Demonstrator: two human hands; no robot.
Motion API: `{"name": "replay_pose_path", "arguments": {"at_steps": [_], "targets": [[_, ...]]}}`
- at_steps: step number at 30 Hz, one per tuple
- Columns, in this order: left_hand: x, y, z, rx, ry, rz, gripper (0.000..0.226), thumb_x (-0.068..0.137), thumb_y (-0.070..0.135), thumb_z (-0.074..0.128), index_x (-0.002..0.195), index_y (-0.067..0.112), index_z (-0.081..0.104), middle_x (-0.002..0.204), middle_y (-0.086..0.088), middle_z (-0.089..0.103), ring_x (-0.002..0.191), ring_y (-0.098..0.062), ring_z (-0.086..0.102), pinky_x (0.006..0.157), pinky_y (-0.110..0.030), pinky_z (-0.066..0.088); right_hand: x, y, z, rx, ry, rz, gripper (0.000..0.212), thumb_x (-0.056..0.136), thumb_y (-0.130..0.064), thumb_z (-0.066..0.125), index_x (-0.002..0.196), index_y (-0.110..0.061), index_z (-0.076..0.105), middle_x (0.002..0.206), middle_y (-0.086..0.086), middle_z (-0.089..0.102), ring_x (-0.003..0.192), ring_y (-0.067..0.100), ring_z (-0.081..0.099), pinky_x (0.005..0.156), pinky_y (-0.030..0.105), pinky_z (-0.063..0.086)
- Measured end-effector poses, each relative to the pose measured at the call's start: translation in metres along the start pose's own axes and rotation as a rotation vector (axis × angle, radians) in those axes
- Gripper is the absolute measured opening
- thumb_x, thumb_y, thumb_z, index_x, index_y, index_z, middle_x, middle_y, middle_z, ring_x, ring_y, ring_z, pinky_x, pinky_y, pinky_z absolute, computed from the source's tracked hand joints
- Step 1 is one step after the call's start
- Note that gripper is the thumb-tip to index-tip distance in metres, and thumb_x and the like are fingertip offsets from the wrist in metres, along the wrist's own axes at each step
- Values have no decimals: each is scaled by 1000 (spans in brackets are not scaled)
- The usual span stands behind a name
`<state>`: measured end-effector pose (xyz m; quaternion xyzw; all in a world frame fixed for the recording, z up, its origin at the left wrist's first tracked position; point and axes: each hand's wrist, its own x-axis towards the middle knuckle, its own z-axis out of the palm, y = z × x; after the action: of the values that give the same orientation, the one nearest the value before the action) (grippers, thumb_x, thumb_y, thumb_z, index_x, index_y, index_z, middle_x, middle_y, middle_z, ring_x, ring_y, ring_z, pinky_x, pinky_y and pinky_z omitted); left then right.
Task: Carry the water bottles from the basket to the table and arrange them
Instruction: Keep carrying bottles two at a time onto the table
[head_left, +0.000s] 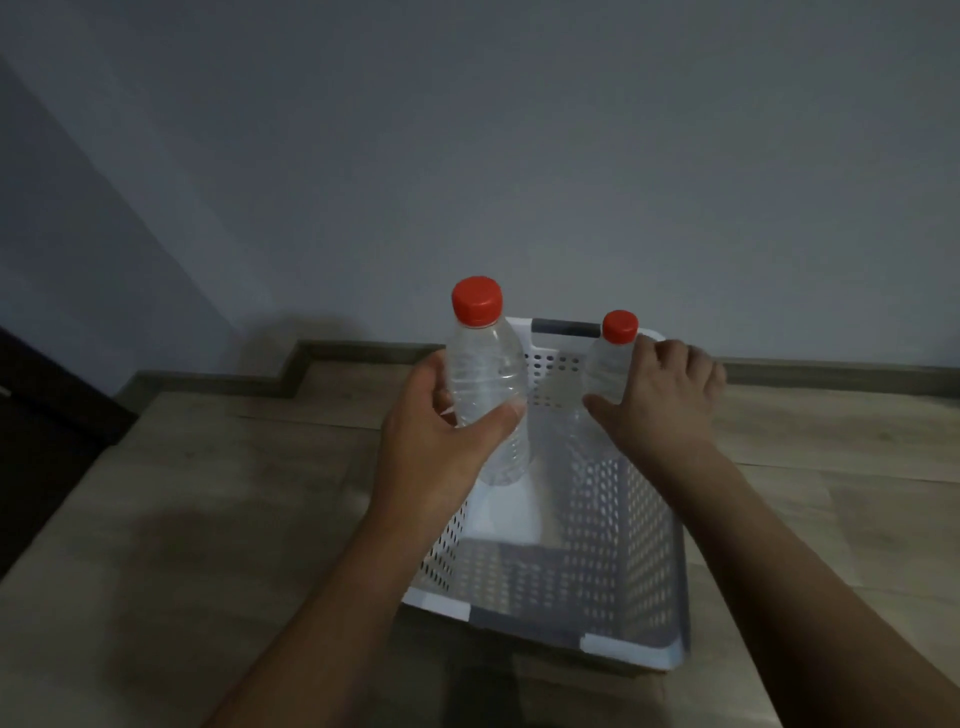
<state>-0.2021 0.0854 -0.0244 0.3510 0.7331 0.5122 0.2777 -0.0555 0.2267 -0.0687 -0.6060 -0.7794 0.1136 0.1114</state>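
Note:
A white perforated basket (613, 525) stands on the wooden floor below me. My left hand (441, 441) grips a clear water bottle with a red cap (485, 374), held upright above the basket's left side. My right hand (660, 395) is closed around a second clear bottle with a red cap (605, 364), upright over the basket's far right corner. The lower part of that bottle is hidden by my hand. The basket floor that shows between the hands holds no other bottle.
The basket has dark grey handles at its far rim (566, 328) and near rim. A grey wall with a skirting board (831, 371) runs behind it. A dark piece of furniture (36, 415) stands at the left. No table is in view.

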Motion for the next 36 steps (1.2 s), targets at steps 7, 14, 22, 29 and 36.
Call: {"name": "replay_pose_path", "arguments": {"at_steps": [7,14,22,29,36], "targets": [[15,-13,-12,-146,-33,-32,46,75,18,86,117,23,68,109,7,78,101,-8,75,90,-34,60,6,-6,3,39,7,-96,71,83,-38,73,139,-10,41,142,13,48,135,35,39,111,45,29],[23,-18,-19,-165,-17,-46,33,79,17,84,109,23,72,101,8,79,94,-7,76,79,-26,59,12,-20,9,234,-171,-144,76,85,-27,74,147,-11,33,140,16,49,128,35,47,107,43,39],[31,-24,-23,-88,-52,-17,39,75,21,86,112,21,72,102,9,79,95,-6,76,78,-22,59,17,-17,27,452,-329,-109,80,74,-37,86,141,-23,44,137,-2,52,125,20,50,101,37,44],[28,-27,-20,14,-123,11,50,73,24,89,117,32,66,109,15,77,100,-1,74,89,-32,60,16,-15,25,470,-272,-156,70,76,-38,84,137,-25,53,130,-3,64,118,18,60,91,26,41],[17,55,-15,-87,-38,52,45,82,8,83,123,16,68,111,1,78,103,-16,76,87,-36,61,-20,-20,-91,998,-62,3,33,75,-25,85,103,-30,69,95,-13,76,89,-1,72,78,16,54]]}}
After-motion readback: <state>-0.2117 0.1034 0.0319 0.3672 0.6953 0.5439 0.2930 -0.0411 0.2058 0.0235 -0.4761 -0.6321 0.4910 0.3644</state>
